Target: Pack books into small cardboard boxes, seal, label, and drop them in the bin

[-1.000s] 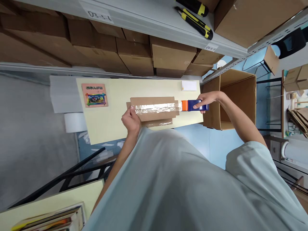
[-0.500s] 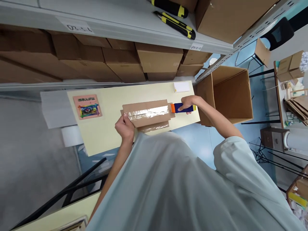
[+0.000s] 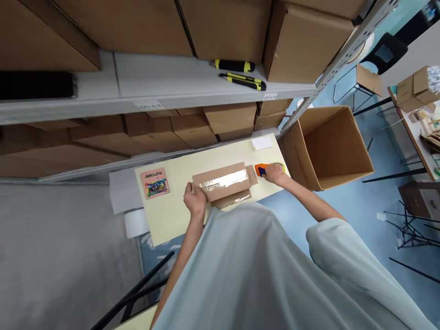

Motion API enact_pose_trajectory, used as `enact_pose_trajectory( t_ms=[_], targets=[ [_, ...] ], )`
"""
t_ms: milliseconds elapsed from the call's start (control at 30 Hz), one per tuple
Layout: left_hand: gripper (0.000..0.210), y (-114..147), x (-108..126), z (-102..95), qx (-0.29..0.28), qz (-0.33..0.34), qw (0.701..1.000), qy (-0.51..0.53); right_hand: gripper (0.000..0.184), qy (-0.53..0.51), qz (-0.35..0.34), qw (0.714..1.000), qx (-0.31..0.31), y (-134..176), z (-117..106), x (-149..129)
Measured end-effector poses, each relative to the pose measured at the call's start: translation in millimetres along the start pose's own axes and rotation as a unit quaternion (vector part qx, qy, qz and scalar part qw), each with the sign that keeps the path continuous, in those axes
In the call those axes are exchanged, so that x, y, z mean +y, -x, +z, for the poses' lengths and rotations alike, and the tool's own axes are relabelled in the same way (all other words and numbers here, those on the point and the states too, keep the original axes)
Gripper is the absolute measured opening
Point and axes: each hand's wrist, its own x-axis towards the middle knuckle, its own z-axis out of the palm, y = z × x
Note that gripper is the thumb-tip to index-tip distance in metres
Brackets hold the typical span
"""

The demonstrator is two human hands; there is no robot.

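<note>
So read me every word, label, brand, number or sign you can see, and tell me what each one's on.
Nothing can be read with certainty.
Larger shelf-edge label: characters too small and blurred.
Smaller shelf-edge label: characters too small and blurred.
Pink booklet: a line of lettering above its picture, too blurred.
Tape dispenser and cardboard package: no legible lettering.

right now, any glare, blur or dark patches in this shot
In the head view, glare whitens the clear tape on the cardboard package; also in the head view, writing on the shelf label is too blurred to read reliably, and the large open box is shaded inside.
</note>
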Motion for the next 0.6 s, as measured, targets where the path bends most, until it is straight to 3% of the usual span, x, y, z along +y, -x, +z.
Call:
enact_pose_trajectory(
  t_ms=[100, 233, 367, 500, 600],
  targets=[
    [0.067, 2.8, 37.6, 2.9, 0.047, 0.07, 0.996, 0.003, 0.045, -0.022, -0.012, 0.996, 0.08, 15.3, -9.5, 8.1],
    [0.057, 19.3, 111.5, 9.9, -0.025, 0.26, 0.965, 0.036, 0.054, -0.087, -0.073, 0.986, 0.122, 25.2, -44.9, 6.6],
    [0.054, 21.7, 172.0, 10.9, -0.054, 0.391, 0.918, 0.034, 0.048, -0.096, -0.208, 0.951, 0.208, 22.1, -96.4, -12.2],
    [0.06, -10.3, 206.2, 2.2, -0.018, 0.425, 0.905, 0.013, 0.038, -0.083, -0.304, 0.891, 0.328, 9.0, -158.3, -48.3],
    [0.068, -55.0, 225.9, -6.0, 0.026, 0.422, 0.906, 0.002, 0.033, -0.064, -0.319, 0.871, 0.368, -2.4, -211.1, -83.5]
  ],
)
